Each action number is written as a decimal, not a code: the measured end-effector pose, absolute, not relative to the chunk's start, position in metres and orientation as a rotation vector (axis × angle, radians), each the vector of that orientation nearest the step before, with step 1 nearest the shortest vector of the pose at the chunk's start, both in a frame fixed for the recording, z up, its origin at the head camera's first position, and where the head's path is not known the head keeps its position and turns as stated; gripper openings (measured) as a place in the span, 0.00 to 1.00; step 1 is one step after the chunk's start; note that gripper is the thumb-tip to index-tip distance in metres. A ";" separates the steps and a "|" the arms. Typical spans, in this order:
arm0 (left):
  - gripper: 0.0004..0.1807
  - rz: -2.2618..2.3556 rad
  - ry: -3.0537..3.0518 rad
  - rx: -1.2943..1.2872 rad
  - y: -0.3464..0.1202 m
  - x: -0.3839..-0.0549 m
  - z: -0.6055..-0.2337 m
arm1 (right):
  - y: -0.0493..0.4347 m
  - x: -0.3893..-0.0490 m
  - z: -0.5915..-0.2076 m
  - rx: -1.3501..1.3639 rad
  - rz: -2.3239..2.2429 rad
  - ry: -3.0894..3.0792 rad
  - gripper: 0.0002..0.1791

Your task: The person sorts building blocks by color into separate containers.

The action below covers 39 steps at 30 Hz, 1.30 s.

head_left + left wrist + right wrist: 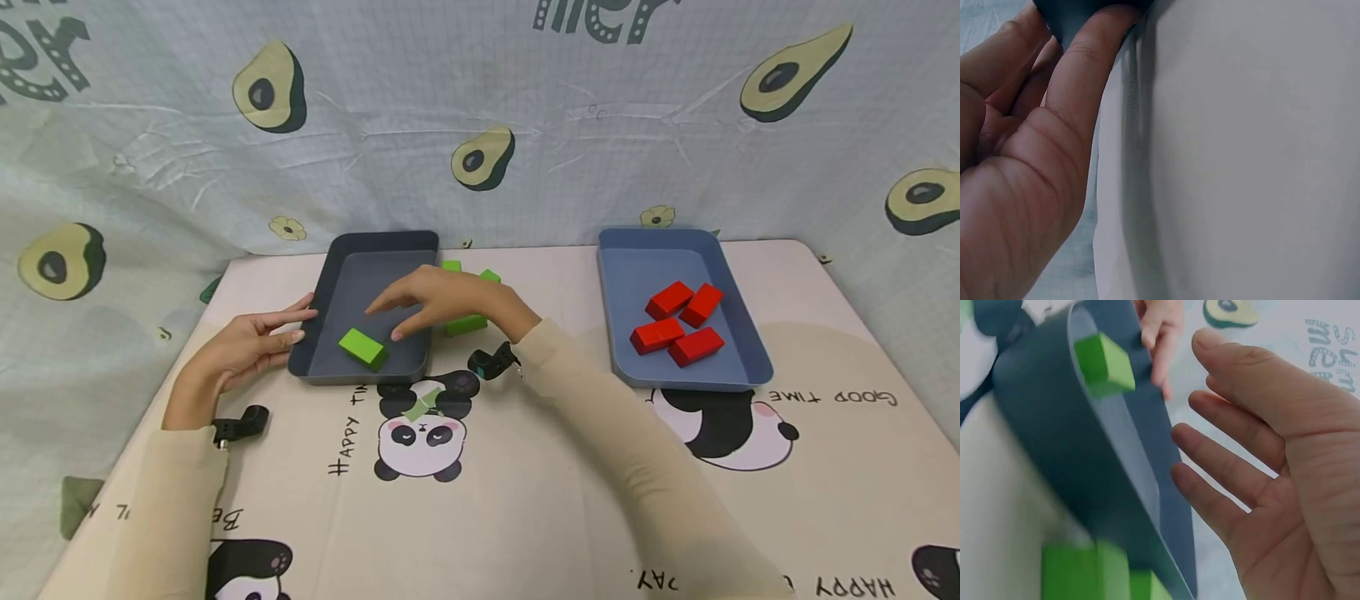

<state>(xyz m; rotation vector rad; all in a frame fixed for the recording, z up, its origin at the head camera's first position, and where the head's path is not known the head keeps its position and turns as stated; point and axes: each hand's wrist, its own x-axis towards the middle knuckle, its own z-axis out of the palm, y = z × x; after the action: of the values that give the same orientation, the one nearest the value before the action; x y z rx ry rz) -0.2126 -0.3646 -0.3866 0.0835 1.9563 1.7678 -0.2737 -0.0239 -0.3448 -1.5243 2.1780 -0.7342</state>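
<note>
A dark grey tray (360, 267) holds one green block (363, 347) near its front. My left hand (251, 346) touches the tray's left wall, fingers extended along the outside; in the left wrist view the thumb (1079, 81) meets the tray's side. Over the tray hovers my right hand (442, 302), its fingers spread and nothing in them. The right wrist view shows that palm (1285, 544) empty beside the tray wall (1054, 425). Several green blocks (467, 324) lie just right of the tray, partly hidden under my right hand.
To the right stands a blue tray (622, 275) with several red blocks (696, 347) inside. A panda-printed cloth (525, 500) covers the table. Behind it hangs an avocado-printed sheet (390, 167).
</note>
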 end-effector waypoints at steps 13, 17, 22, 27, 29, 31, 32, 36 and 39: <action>0.36 1.755 1.978 0.072 -0.369 -0.208 -0.388 | 0.055 -0.285 -0.343 -1.358 -0.719 2.310 0.24; 0.35 1.770 1.966 0.065 -0.369 -0.208 -0.391 | 0.071 -0.288 -0.350 -1.308 -0.734 2.318 0.23; 0.36 1.763 1.971 0.053 -0.368 -0.208 -0.391 | 0.081 -0.288 -0.359 -1.289 -0.763 2.285 0.22; 0.36 1.725 2.004 0.068 -0.367 -0.211 -0.389 | 0.086 -0.287 -0.364 -1.286 -0.791 2.282 0.21; 0.35 1.722 2.009 0.071 -0.367 -0.212 -0.388 | 0.086 -0.287 -0.365 -1.284 -0.783 2.288 0.22; 0.35 1.714 2.018 0.076 -0.367 -0.212 -0.387 | 0.084 -0.286 -0.365 -1.275 -0.762 2.286 0.23; 0.35 1.713 2.018 0.075 -0.367 -0.212 -0.386 | 0.083 -0.286 -0.365 -1.265 -0.755 2.279 0.24; 0.35 1.712 2.023 0.074 -0.368 -0.212 -0.386 | 0.078 -0.285 -0.366 -1.229 -0.733 2.236 0.27; 0.35 1.700 2.032 0.088 -0.366 -0.212 -0.386 | 0.076 -0.284 -0.367 -1.198 -0.714 2.223 0.28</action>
<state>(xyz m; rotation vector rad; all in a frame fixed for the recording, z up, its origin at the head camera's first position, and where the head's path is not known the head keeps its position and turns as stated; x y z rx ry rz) -0.2122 -0.3659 -0.3864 0.0880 2.0324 1.7002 -0.2838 0.0758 -0.3672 -1.1981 2.2228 -0.7144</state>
